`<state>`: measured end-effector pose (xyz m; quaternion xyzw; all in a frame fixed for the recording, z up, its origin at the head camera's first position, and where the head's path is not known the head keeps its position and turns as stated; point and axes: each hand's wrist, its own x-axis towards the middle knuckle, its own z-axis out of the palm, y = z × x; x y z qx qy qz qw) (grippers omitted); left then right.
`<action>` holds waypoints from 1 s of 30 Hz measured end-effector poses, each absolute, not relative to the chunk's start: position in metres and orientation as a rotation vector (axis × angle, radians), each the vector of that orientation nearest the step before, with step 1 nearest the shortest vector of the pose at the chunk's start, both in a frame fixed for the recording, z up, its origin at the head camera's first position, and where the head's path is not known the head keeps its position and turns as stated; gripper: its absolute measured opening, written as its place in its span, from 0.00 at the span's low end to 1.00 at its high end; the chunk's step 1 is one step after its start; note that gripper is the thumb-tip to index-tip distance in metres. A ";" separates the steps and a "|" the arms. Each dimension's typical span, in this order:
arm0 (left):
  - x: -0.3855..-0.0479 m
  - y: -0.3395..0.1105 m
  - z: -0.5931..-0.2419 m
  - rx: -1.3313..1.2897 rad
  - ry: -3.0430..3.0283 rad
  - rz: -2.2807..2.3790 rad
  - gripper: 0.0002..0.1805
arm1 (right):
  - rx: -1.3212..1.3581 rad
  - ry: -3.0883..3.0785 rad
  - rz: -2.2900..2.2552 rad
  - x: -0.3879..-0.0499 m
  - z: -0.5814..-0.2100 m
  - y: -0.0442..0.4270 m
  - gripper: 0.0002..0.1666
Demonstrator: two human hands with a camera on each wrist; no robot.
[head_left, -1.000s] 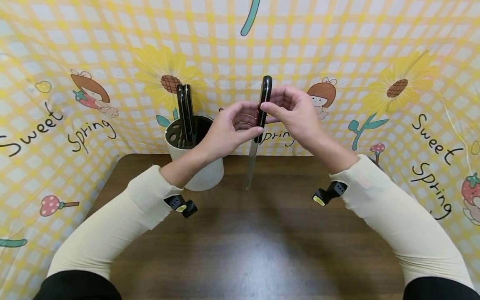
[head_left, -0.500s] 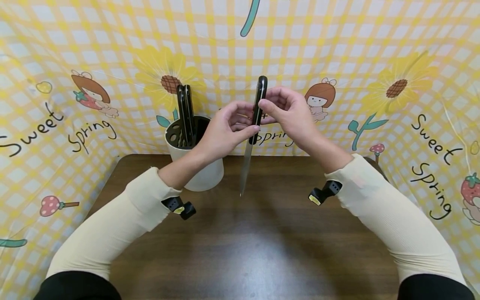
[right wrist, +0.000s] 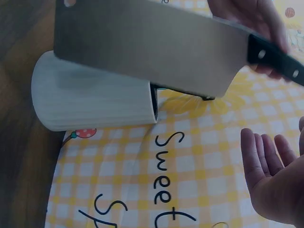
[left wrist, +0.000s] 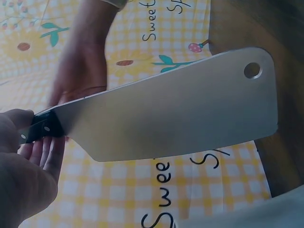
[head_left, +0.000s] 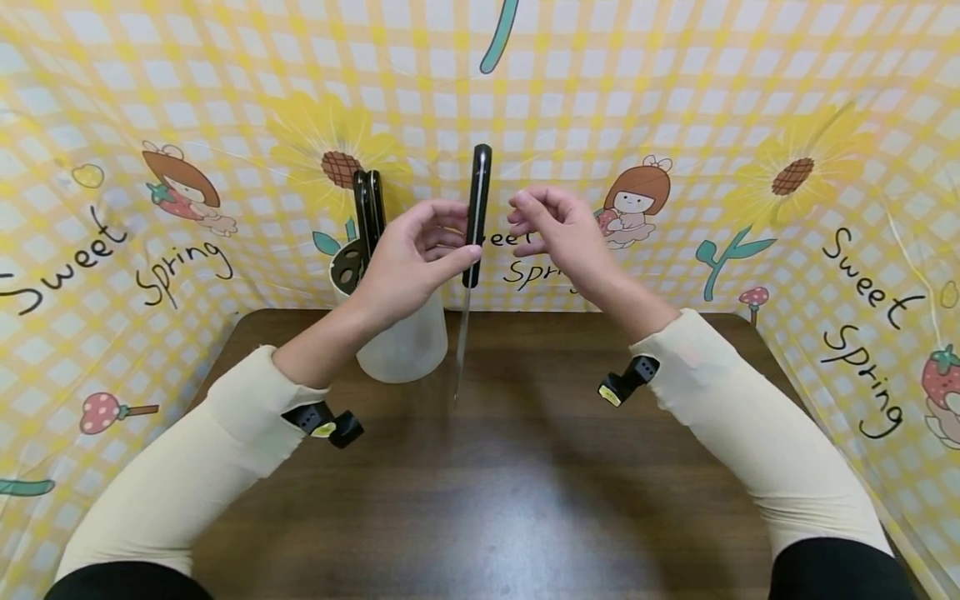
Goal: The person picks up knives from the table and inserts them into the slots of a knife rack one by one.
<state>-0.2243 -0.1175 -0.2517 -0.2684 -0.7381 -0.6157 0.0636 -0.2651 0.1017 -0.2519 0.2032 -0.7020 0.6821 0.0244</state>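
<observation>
My left hand (head_left: 405, 262) grips the black riveted handle of a cleaver (head_left: 478, 179), which hangs blade down over the table. In the left wrist view the cleaver's broad steel blade (left wrist: 180, 107) shows a round hole near its tip corner. Just right of the handle, my right hand (head_left: 573, 237) is apart from it, fingers loosely bent and holding nothing. Left of the cleaver, partly behind my left hand, stands a white round knife holder (head_left: 408, 346) with a dark slotted top. Black-handled utensils (head_left: 366, 208) stick up from it; their lower parts are hidden.
A brown wooden table (head_left: 510, 467) lies beneath both hands. Yellow checked cloth (head_left: 570, 100) printed with flowers and lettering rises behind it and along both sides. Each wrist carries a small black camera (head_left: 628, 382).
My right hand has let go of the cleaver's handle. The left hand has carried the cleaver leftward, nearer the knife holder, and the blade has turned more edge-on to the head view.
</observation>
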 end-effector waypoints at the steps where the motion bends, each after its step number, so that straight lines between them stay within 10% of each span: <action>1: -0.223 -0.120 -0.251 -0.806 -2.224 -1.858 0.24 | 0.602 -2.188 2.107 -0.267 -0.254 0.101 0.16; 30: -0.203 -0.202 -0.217 -0.628 -1.783 -2.084 0.17 | 0.404 -2.507 2.100 -0.296 -0.334 0.023 0.34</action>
